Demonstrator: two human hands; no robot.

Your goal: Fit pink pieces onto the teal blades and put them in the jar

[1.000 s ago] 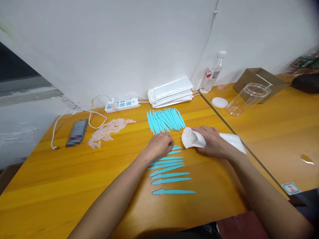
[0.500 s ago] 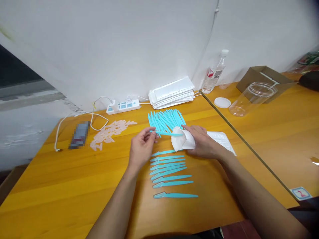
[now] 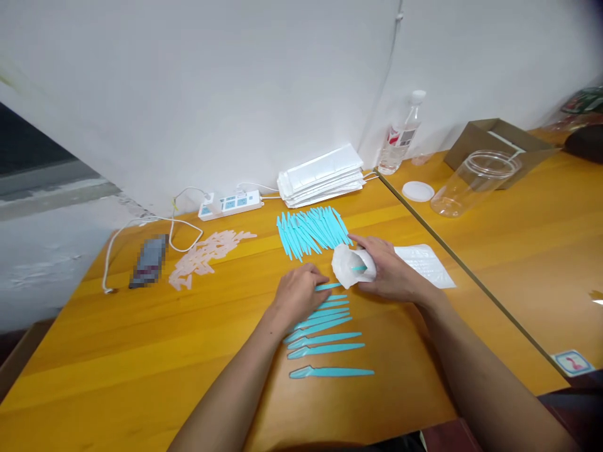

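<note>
My right hand (image 3: pixel 384 267) is wrapped around a small white plastic bag (image 3: pixel 346 267). The bag's mouth faces left, and a bit of a turquoise eyebrow razor (image 3: pixel 358 269) shows inside. My left hand (image 3: pixel 299 292) has its fingers closed on the handle of the farthest razor (image 3: pixel 330 286) in a column of turquoise eyebrow razors (image 3: pixel 330 371). This hand hides the left ends of several razors. Beyond both hands lies a dense pile of the same eyebrow razors (image 3: pixel 313 231).
Pale pink plastic pieces (image 3: pixel 207 254) and a phone (image 3: pixel 149 260) lie left. Behind are a power strip (image 3: pixel 230 204) and stacked white bags (image 3: pixel 323 176). To the right are a flat white sheet (image 3: pixel 426 263), a bottle (image 3: pixel 400 138), a lid (image 3: pixel 418 191), a clear jar (image 3: pixel 471 185) and a cardboard box (image 3: pixel 499 141).
The razor that my left hand held at the bag's mouth is now inside the bag. My left hand has moved right and nearer, to the column's farthest razor. My right hand keeps the bag.
</note>
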